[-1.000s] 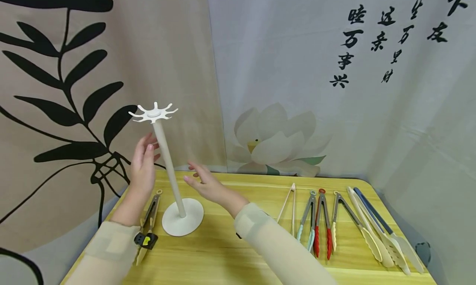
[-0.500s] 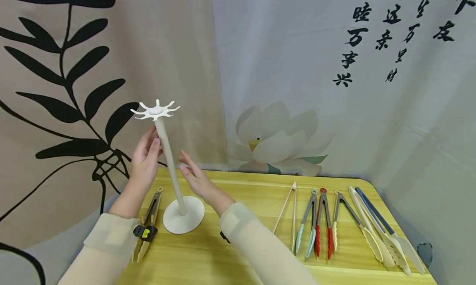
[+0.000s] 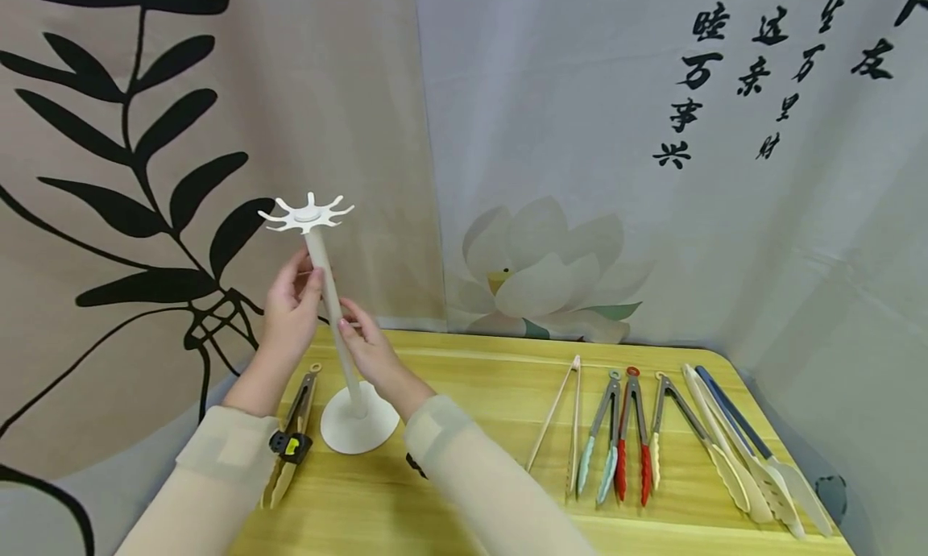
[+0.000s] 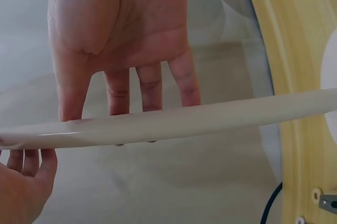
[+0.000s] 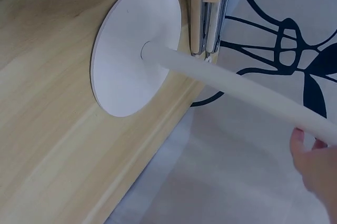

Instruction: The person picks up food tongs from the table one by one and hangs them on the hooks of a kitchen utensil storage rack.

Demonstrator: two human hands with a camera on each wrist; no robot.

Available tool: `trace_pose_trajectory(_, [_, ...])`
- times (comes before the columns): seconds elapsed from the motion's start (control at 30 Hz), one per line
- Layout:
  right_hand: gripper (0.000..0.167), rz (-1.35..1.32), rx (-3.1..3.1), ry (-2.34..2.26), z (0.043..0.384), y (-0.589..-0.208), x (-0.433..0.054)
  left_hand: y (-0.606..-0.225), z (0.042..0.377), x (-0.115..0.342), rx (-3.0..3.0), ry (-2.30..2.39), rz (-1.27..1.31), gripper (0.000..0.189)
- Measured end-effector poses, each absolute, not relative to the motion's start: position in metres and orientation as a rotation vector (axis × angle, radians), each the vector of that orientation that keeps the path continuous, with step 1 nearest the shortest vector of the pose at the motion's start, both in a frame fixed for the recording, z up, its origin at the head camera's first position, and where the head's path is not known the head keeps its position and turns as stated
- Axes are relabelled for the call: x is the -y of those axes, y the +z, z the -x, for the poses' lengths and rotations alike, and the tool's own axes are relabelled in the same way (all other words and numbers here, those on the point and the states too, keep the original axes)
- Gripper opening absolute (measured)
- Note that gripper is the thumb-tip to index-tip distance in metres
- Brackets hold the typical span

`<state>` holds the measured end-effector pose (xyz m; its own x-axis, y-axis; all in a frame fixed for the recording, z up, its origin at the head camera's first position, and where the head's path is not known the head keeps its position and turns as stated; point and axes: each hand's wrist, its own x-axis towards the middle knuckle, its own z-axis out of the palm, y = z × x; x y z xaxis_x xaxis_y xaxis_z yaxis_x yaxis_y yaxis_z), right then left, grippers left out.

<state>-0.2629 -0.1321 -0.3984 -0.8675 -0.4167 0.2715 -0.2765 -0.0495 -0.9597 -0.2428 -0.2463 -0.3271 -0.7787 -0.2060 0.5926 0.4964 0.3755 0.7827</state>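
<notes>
A white stand with a star-shaped hook top (image 3: 306,214) stands on its round base (image 3: 360,423) at the table's left. My left hand (image 3: 303,280) touches the stand's pole (image 3: 329,298) from the left, high up. In the left wrist view its fingers (image 4: 151,84) lie straight with their tips against the pole (image 4: 174,121). My right hand (image 3: 351,329) touches the pole from the right, a little lower. Its fingertips (image 4: 23,168) show under the pole in the left wrist view. The right wrist view looks along the pole (image 5: 237,89) to the base (image 5: 131,50).
One pair of tongs with a black and yellow clip (image 3: 290,439) lies just left of the base. Several more tongs (image 3: 623,435) lie side by side on the right half of the wooden table (image 3: 471,379). Printed cloth hangs behind and to the right.
Both hands have closed in on the pole from either side and now touch it. The left hand rose slightly. The stand has not visibly moved.
</notes>
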Motion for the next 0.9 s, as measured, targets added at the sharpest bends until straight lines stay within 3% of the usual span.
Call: trace_pose_trajectory(0.9, [0.039, 0.767, -2.234, -2.086, 0.265, -0.3992, 0.1345, -0.3197, 0.2358, 0.2377, 2.041, -1.413, 0.216, 0.039])
